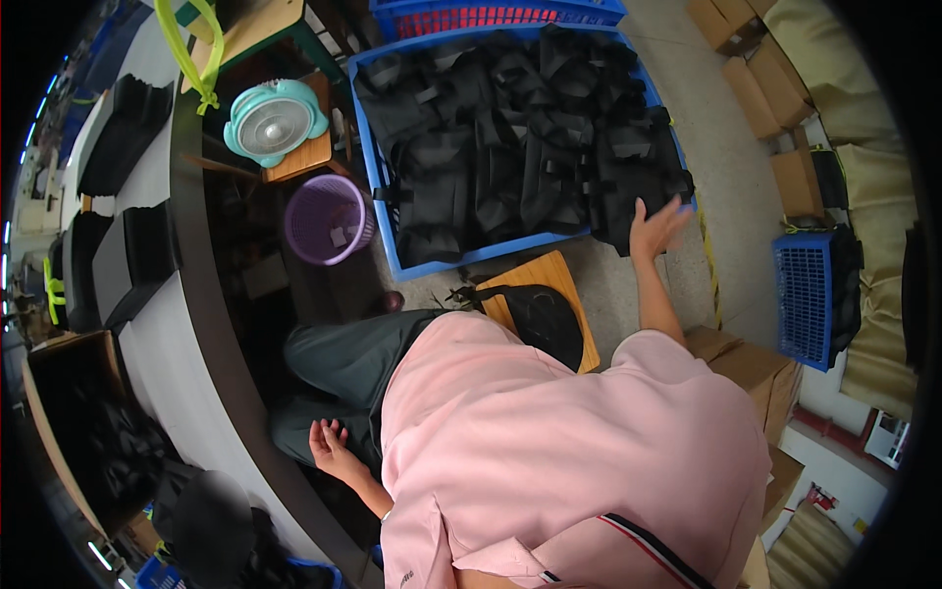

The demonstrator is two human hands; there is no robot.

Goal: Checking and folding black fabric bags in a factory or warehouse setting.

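My right hand [657,228] reaches out with its fingers spread at the near right corner of a large blue crate [481,257]. It holds nothing that I can see and is right beside a folded black fabric piece [630,182]; whether it touches the fabric is unclear. Several similar black pieces with straps fill the crate in rows. Over my dark trousers [343,358], by the thigh, my left hand [334,449] hangs with loosely bent fingers held apart and nothing visible in them.
A grey-white table [196,363] along the left bears stacked black sheets [137,260] and an open carton [74,348]. A teal fan [275,123] and purple basket [328,258] stand ahead. A wooden stool [557,275] is close by. Cardboard boxes [751,368] line the right.
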